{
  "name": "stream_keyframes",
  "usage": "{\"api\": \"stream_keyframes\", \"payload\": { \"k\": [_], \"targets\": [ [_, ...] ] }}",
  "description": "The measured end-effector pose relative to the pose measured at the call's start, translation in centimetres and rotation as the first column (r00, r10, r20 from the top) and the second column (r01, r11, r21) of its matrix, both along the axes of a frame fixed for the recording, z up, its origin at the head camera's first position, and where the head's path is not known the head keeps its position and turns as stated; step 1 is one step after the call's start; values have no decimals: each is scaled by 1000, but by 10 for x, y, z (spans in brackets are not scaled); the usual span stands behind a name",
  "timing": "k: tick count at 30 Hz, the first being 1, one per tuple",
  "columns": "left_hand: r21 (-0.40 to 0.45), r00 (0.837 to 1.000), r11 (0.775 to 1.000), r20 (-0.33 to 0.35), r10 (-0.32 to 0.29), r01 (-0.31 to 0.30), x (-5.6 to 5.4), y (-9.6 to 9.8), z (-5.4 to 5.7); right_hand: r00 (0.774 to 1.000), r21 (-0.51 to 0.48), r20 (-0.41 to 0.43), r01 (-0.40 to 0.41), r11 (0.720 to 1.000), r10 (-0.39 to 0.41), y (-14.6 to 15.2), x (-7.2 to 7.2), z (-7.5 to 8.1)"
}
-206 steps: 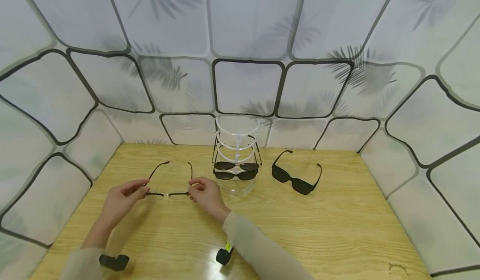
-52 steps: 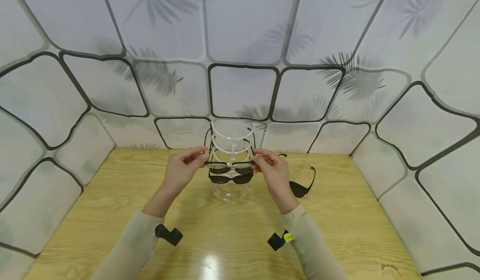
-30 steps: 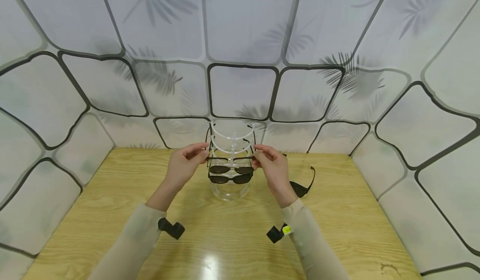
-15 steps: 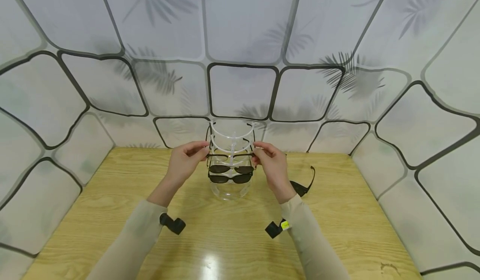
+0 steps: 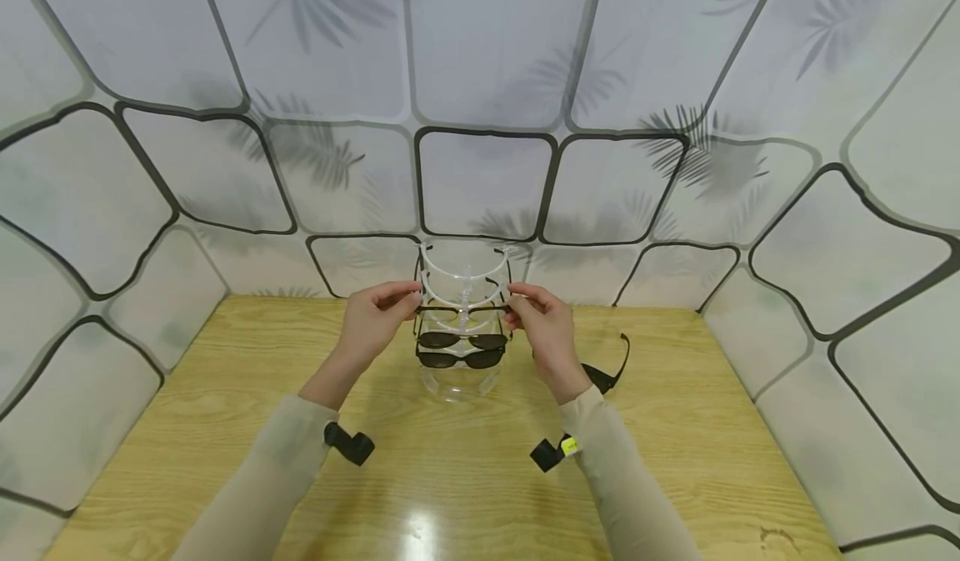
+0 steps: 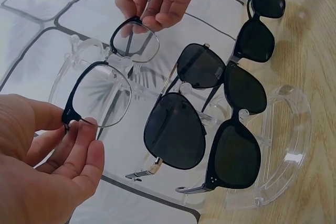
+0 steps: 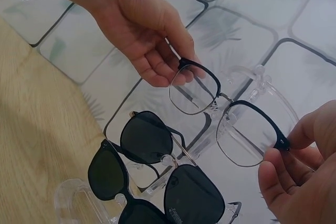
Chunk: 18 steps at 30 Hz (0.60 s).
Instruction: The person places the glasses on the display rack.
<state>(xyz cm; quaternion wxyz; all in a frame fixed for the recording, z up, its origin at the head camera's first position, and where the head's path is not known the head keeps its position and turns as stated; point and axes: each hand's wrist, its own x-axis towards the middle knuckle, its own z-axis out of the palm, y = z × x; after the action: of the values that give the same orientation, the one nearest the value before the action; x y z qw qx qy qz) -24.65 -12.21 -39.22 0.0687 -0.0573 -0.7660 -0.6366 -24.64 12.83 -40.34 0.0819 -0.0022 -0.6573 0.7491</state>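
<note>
Black-browed eyeglasses with clear lenses [image 6: 93, 65] are held level at the front of a clear acrylic display stand [image 5: 457, 393], above the other pairs. My left hand [image 5: 369, 321] pinches one hinge corner between thumb and fingers. At the opposite corner my right hand [image 5: 546, 329] pinches the frame the same way. Below them on the stand hang dark aviator sunglasses [image 6: 175, 132], then black sunglasses [image 6: 237, 153]. The temples reach back along the stand's sides, partly hidden by my fingers. Whether the eyeglasses' bridge touches the stand I cannot tell.
Another pair of black sunglasses [image 5: 600, 378] lies unfolded on the wooden table [image 5: 465, 478] right of the stand, partly behind my right hand. The stand's top ring [image 5: 465, 274] bears no glasses. A patterned cloth wall [image 5: 487, 182] rises close behind.
Both hands have carried the eyeglasses from left of the stand, over the table, to the stand's front. Over the last second and a half they have risen slightly above the aviators.
</note>
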Motion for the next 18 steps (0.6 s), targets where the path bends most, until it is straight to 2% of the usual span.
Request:
{"api": "stream_keyframes", "payload": {
  "k": [7, 18],
  "targets": [
    [4, 1000, 1000, 18, 0, 0, -2, 1, -2, 1000, -2, 7, -1, 1000, 1, 0, -4, -4],
    [14, 1000, 1000, 7, -2, 2, -5, 1, -9, 1000, 6, 17, 2, 1000, -2, 1, -7, -9]
  ]
}}
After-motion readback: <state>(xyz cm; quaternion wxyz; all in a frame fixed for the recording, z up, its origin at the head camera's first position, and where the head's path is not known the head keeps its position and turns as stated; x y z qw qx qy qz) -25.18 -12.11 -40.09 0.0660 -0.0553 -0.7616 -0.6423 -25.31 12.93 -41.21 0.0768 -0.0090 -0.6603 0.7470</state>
